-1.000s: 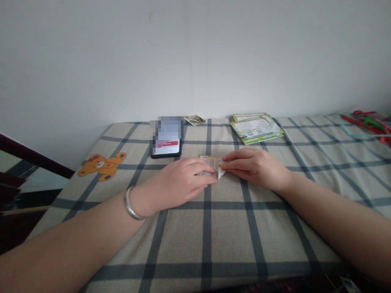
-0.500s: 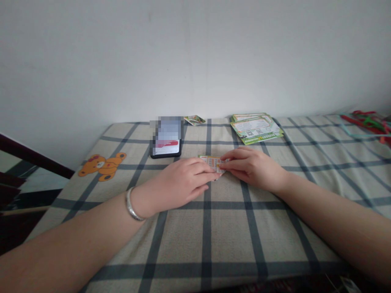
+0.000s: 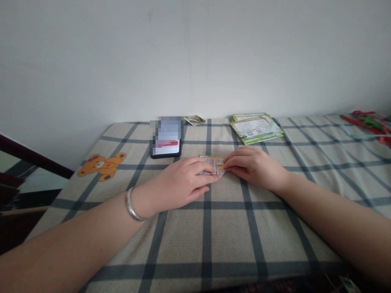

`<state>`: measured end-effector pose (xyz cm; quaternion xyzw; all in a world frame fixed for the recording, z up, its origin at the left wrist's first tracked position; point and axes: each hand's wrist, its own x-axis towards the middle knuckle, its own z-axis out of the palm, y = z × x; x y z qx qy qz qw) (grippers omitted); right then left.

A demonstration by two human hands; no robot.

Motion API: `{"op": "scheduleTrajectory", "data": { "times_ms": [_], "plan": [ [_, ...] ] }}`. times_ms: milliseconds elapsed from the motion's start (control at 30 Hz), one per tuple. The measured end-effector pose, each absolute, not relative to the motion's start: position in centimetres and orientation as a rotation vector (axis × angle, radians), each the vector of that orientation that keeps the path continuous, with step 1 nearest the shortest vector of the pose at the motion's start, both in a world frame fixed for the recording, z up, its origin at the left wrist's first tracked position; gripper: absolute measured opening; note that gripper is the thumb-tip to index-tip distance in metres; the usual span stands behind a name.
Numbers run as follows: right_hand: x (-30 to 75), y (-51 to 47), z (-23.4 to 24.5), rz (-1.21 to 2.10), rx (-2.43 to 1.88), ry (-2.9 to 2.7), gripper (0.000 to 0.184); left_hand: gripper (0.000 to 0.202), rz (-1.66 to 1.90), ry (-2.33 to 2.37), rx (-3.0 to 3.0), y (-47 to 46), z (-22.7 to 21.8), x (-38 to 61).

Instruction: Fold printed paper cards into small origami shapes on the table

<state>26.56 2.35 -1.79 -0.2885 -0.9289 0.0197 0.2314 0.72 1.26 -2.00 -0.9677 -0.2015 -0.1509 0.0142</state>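
A small leaflet point(image 3: 210, 160), folded and printed in orange, white and green, lies on the checked tablecloth between my hands. My left hand point(image 3: 186, 181) rests with its fingers stretched across the leaflet's left part, the thumb apart from it on the cloth side. A silver bangle point(image 3: 133, 205) circles the left wrist. At the leaflet's right end, my right hand point(image 3: 252, 167) has its fingertips pressed together on the edge. Both hands cover part of the paper, so its full shape is hidden.
Behind my left hand lies a phone point(image 3: 166, 138), its screen partly blurred. Near the wall are a small folded paper piece point(image 3: 194, 120) and a stack of green-edged leaflets point(image 3: 256, 129). Coloured strips point(image 3: 368, 122) lie far right; a bear picture point(image 3: 102, 166) is at left.
My right fingertips have drawn back slightly to the right, so more of the leaflet's printed face shows. My left hand has barely shifted.
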Motion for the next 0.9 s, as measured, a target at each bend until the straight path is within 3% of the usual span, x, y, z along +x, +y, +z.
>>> {"op": "scheduleTrajectory", "data": {
  "times_ms": [900],
  "plan": [
    [26.25, 3.13, -2.27, 0.040, -0.875, -2.543, 0.017, 0.044, -0.444, -0.787, -3.019, 0.96, -2.07, 0.89]
  ]
}}
